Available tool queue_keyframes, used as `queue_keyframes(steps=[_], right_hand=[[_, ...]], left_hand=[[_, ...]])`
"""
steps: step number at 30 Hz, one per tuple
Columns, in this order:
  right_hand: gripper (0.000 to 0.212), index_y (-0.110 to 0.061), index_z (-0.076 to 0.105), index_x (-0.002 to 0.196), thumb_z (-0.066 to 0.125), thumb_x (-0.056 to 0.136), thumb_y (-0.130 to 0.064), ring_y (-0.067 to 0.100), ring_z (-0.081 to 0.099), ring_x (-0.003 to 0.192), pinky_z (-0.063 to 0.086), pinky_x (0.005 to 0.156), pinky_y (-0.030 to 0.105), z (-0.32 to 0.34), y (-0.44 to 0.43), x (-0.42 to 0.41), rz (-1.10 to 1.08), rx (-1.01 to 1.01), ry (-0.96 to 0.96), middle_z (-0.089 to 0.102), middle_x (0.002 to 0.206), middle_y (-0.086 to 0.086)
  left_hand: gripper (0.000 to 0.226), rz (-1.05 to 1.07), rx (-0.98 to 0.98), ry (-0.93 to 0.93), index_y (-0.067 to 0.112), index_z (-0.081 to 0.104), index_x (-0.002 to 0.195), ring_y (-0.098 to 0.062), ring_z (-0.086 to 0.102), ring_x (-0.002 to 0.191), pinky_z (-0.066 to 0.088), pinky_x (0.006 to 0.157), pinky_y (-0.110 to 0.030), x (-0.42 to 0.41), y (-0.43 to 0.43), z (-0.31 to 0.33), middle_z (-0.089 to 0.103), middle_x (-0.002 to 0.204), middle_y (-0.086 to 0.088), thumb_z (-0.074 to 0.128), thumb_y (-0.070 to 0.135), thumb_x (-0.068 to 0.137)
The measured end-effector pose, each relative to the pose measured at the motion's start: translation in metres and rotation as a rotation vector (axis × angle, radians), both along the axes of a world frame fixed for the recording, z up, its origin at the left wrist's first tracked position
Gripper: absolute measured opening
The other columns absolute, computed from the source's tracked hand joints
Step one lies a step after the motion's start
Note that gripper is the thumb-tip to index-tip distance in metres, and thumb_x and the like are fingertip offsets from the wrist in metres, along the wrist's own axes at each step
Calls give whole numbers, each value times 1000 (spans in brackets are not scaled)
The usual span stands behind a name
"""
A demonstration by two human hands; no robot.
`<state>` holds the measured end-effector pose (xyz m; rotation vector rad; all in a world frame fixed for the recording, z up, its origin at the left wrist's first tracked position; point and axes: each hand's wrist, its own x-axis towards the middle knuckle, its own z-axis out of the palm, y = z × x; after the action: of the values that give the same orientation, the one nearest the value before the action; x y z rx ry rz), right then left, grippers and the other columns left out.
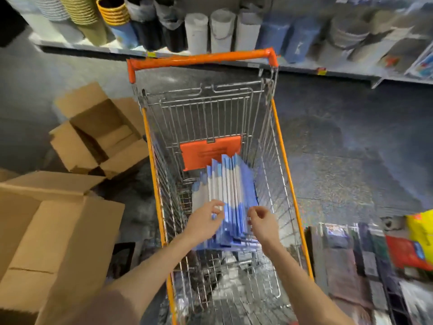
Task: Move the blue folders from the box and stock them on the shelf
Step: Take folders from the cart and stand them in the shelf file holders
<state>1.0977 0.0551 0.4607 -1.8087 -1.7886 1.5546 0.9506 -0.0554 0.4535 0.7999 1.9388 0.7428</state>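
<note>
Curled fingers (216, 204) of the left hand (206, 218) close in a narrow pinch on the near upper edge of a folder toward the left of a row of blue-and-white paper folders (230, 191). A strip of white cover shows between thumb and forefinger. Just across the row, the fingers (254, 211) of the right hand (263, 222) are bent tight at the edges of the rightmost folders, touching or very nearly so; whether they actually grip one cannot be told. The folders stand on edge, packed side by side and fanning slightly, their near ends between the two hands and their far ends leaning toward an orange plastic seat flap (210, 153).

The whole row sits inside a silver wire shopping cart with orange trim (280, 146), in the middle of its basket. Both bare forearms reach in over the cart's near end.

On the dark speckled floor left of the cart, a large open brown cardboard box (46, 231) lies nearest the person, with a smaller open brown cardboard box (98, 132) beyond it, flaps spread. Past the cart's orange handle bar (201, 59) runs a low grey store shelf (75, 44) lined with upright rolled mats (221, 31) and woven baskets (82, 10). Blurred packaged goods (405, 252) lie at lower right.
</note>
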Motion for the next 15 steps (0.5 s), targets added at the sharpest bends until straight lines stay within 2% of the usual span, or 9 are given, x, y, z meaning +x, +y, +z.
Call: queue_keyframes(steps=[2,4,6,8,10,12,15], right_hand=[[18,-18,63,82,58,98,-24,23,66,79,53,76,35,-10,16,-10,15,-1,-2,69,83,4],[10,-17,63,94,61,97,-26,20,65,88,51,83,33,-29,36,-18,41,-13,1,68,92,1],[24,-11,63,109,63,96,-31,22,66,96,54,91,39,-49,49,-21,53,-47,-10,69,102,3],[37,-8,62,119,64,95,-36,22,66,98,53,93,41,-68,59,-24,63,-82,-41,69,109,5],[41,-8,61,121,62,96,-40,23,65,100,52,94,39,-81,65,-27,79,-94,-55,68,112,6],[44,-7,61,123,60,96,-42,23,64,104,50,95,36,-91,69,-31,87,-94,-57,68,115,7],[51,-8,59,127,62,94,-47,25,61,113,47,97,35,-105,72,-37,98,-68,-60,66,123,6]], left_hand=[[43,-77,-44,95,36,43,147,-19,62,120,50,100,-36,-3,14,-13,56,143,4,49,36,104],[52,-129,-95,143,39,32,154,-18,43,141,36,115,-36,-1,33,-30,38,159,5,47,38,105],[57,-197,-165,149,43,20,158,-19,18,154,18,124,-42,2,43,-45,14,168,4,43,42,105],[61,-272,-239,172,46,7,158,-22,-3,156,6,125,-47,5,49,-61,-6,169,5,38,47,106],[62,-330,-269,204,45,-2,157,-22,-16,154,1,125,-50,9,52,-74,-18,166,9,33,51,106],[60,-371,-299,227,42,-4,157,-20,-21,152,-3,125,-52,11,52,-86,-23,163,12,27,53,106],[57,-372,-334,198,40,-1,158,-17,-23,151,-5,126,-47,16,46,-105,-23,162,13,22,53,107]])
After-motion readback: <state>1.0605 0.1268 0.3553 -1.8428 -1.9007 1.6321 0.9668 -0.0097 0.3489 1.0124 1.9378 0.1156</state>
